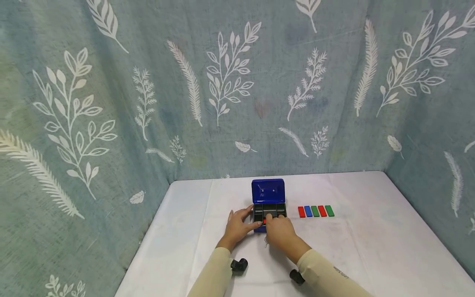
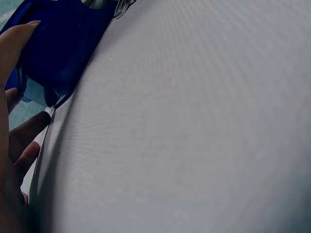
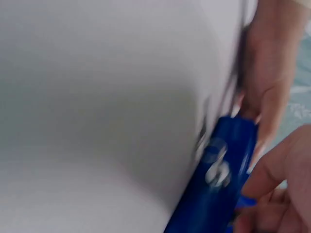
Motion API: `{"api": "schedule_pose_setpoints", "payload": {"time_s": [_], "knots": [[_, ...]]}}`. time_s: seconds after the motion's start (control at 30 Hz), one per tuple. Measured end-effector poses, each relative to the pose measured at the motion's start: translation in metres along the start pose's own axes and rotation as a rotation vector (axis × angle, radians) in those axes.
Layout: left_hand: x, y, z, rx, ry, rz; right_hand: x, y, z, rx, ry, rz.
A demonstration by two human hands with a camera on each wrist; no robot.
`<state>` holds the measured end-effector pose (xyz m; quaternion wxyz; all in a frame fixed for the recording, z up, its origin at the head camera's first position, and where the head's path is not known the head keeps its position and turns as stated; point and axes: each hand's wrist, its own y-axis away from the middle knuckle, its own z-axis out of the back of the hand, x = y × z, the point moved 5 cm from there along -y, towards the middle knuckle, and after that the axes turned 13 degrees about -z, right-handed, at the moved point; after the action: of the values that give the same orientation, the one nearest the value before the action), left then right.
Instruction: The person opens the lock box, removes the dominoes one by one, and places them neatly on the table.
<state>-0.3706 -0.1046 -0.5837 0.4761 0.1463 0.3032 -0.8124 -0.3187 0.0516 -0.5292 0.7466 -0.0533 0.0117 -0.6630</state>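
A blue cash box stands on the table with its lid raised, showing a black compartment tray. My left hand is at the box's left side, thumb over the near left part and fingers spread along the side. In the left wrist view, the left thumb lies against the blue box. My right hand reaches over the front edge with bent fingers down in the tray. A red block shows beside those fingers; whether they pinch anything is hidden. In the right wrist view, a blurred key is at the box front.
Right of the box, several flat blocks lie in a row: a red block, a blue block, a green block, then another red and green. A white cloth covers the table. A leaf-patterned curtain hangs behind.
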Motion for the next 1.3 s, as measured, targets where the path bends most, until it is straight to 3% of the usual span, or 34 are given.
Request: {"api": "schedule_pose_setpoints", "payload": {"time_s": [0.13,0.27,0.37,0.5,0.77,0.97,1.3], "knots": [[-0.002,0.002,-0.003,0.003,0.006,-0.020,0.003,0.000,-0.001,0.055,-0.119,-0.097],[-0.001,0.001,-0.001,-0.006,-0.001,-0.022,0.001,-0.004,0.001,0.101,-0.175,-0.107],[0.000,-0.001,0.001,-0.017,-0.003,-0.027,-0.004,-0.009,0.004,0.129,-0.210,-0.090],[0.001,-0.003,0.002,-0.021,0.000,-0.034,-0.011,-0.010,0.005,0.134,-0.171,-0.030],[0.004,0.001,-0.004,-0.002,-0.011,-0.009,-0.011,-0.003,-0.003,0.030,-0.014,0.167],[0.004,0.001,-0.003,-0.004,-0.010,-0.019,-0.007,-0.004,-0.002,0.025,-0.014,0.191],[0.002,0.001,-0.003,-0.005,-0.009,-0.022,-0.010,-0.010,-0.001,0.115,-0.179,0.134]]}}
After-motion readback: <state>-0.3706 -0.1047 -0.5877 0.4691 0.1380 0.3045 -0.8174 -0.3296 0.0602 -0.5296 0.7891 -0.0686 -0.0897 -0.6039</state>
